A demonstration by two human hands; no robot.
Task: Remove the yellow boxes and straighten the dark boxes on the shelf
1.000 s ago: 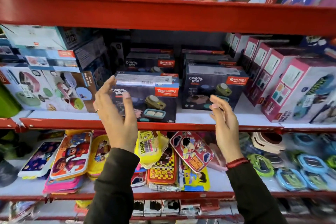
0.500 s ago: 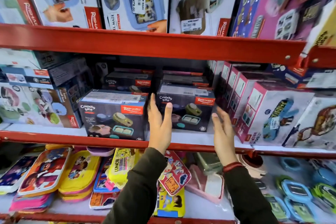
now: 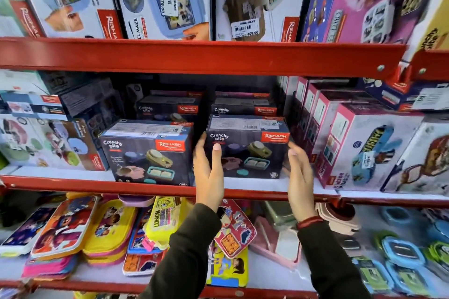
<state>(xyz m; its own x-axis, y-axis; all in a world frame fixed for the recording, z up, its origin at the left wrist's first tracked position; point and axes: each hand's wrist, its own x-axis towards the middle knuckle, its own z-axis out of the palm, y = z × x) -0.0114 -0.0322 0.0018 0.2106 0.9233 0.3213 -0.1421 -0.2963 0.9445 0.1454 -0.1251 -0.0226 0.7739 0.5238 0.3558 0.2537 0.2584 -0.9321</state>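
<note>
Two dark "Crunchy bite" boxes stand at the front of the middle shelf [image 3: 97,183]. The left dark box [image 3: 145,150] is turned slightly. My left hand [image 3: 209,177] grips the left front edge of the right dark box [image 3: 247,143], thumb on its front face and fingers in the gap between the two boxes. My right hand [image 3: 300,182] is flat, fingers apart, at that box's right side; I cannot tell whether it touches. More dark boxes [image 3: 170,108] are stacked behind. Part of a yellow box [image 3: 435,36] shows at the upper right.
Pink-and-white boxes [image 3: 364,148] crowd the right of the middle shelf, and pale boxes [image 3: 43,143] crowd its left. The red upper shelf edge [image 3: 194,56] hangs close above. The lower shelf holds flat lunch boxes, one of them yellow [image 3: 162,221].
Both hands left the left dark box and moved right. They now flank the right dark box, with the left thumb on its front. The view has tilted up and right.
</note>
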